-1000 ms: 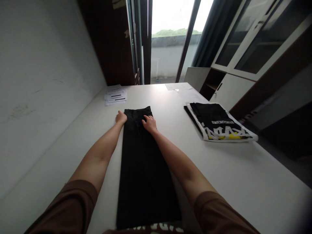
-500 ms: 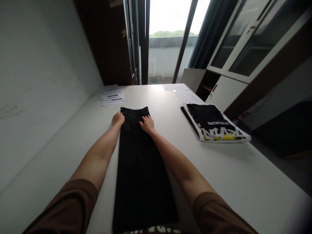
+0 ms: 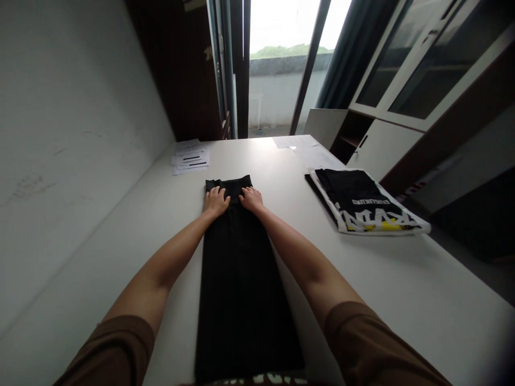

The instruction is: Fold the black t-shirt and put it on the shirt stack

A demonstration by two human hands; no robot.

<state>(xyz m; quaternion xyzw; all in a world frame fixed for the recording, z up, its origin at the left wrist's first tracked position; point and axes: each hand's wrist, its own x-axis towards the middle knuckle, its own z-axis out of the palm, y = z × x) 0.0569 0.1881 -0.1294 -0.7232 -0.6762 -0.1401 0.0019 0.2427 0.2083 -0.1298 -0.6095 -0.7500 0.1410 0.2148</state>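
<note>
Pale wall [image 3: 80,161], white desk [image 3: 137,257], bright window [image 3: 277,88]

So, going left to right: some papers [image 3: 191,159] sit near the wall at the far end of the desk. Next comes the left hand [image 3: 217,201], palm down, fingers loosely spread on the far end of a black garment [image 3: 245,295]. That's lying in a long strip down the middle of the desk, reaching back toward the person. Could be trousers, hard to tell. The right hand [image 3: 251,199] is on the same end at the right edge, fingers slightly curled. Neither has an obvious grip; can't tell if the fingertips pinch any cloth.

Looks like the smoothing-out step to me, with small creases around the hands. Next move calls for light, even pressure and lined-up edges, I reckon.

Well off to the right: folded clothes [image 3: 364,201], lettering on top, then a cabinet [image 3: 384,147] behind.
</note>
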